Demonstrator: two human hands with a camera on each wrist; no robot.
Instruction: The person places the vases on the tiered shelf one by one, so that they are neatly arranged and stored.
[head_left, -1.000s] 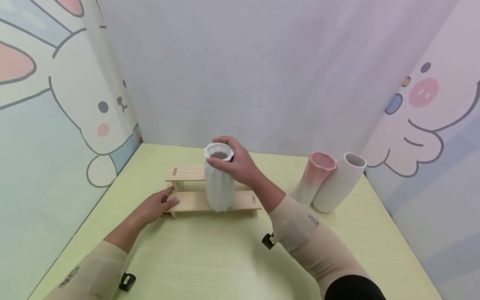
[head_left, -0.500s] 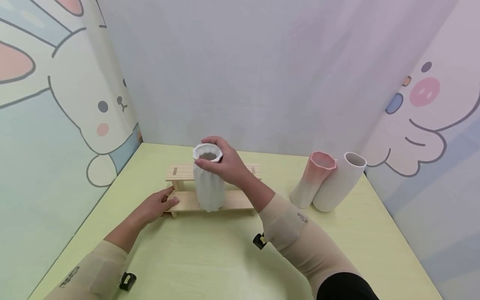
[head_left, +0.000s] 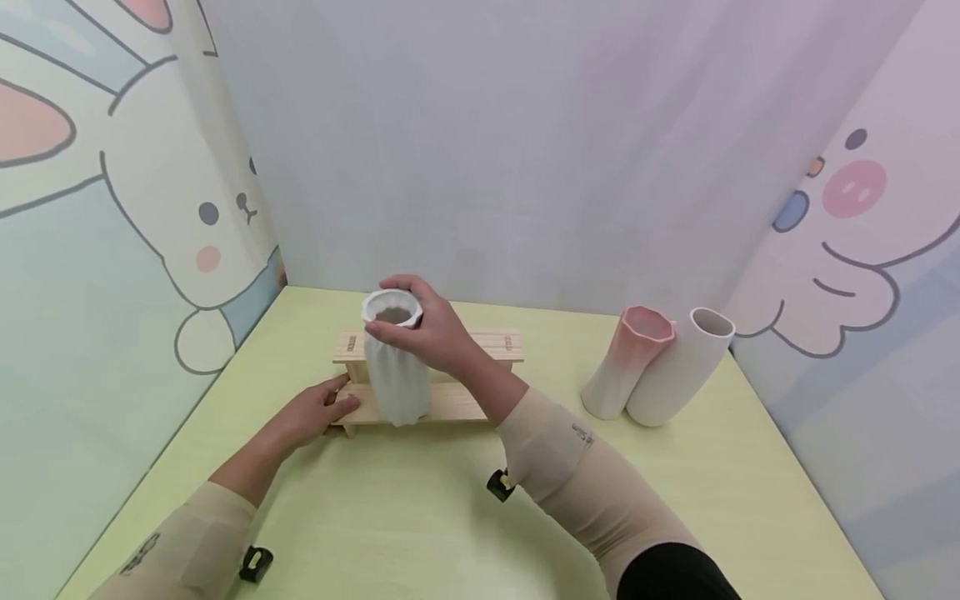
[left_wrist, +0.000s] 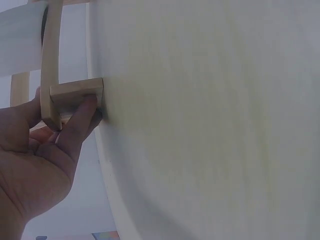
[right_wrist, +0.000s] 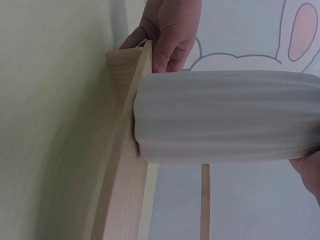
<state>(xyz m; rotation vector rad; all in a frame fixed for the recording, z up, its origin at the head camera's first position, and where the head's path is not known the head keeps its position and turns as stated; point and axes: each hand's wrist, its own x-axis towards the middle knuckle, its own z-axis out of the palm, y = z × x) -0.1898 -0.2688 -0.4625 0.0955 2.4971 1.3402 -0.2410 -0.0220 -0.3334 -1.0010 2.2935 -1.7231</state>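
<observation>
A white ribbed vase (head_left: 399,379) stands close to upright at the left part of the lower step of a two-tier wooden rack (head_left: 459,402). My right hand (head_left: 431,329) grips the vase by its rim, thumb on the near side and fingers round the far side. In the right wrist view the base of the vase (right_wrist: 220,117) meets the lower board (right_wrist: 131,185). My left hand (head_left: 311,412) holds the left end of that lower board, thumb on top; in the left wrist view its fingers (left_wrist: 80,120) reach under the board at the leg.
On the right of the table (head_left: 420,517) a pink-and-white vase (head_left: 628,362) leans against a plain white vase (head_left: 678,371). A pale curtain (head_left: 525,150) rises behind the table, with cartoon-printed panels (head_left: 150,250) at both sides.
My right hand has moved left with the white ribbed vase, from the middle of the rack toward its left end. The left hand and the rack stay in place.
</observation>
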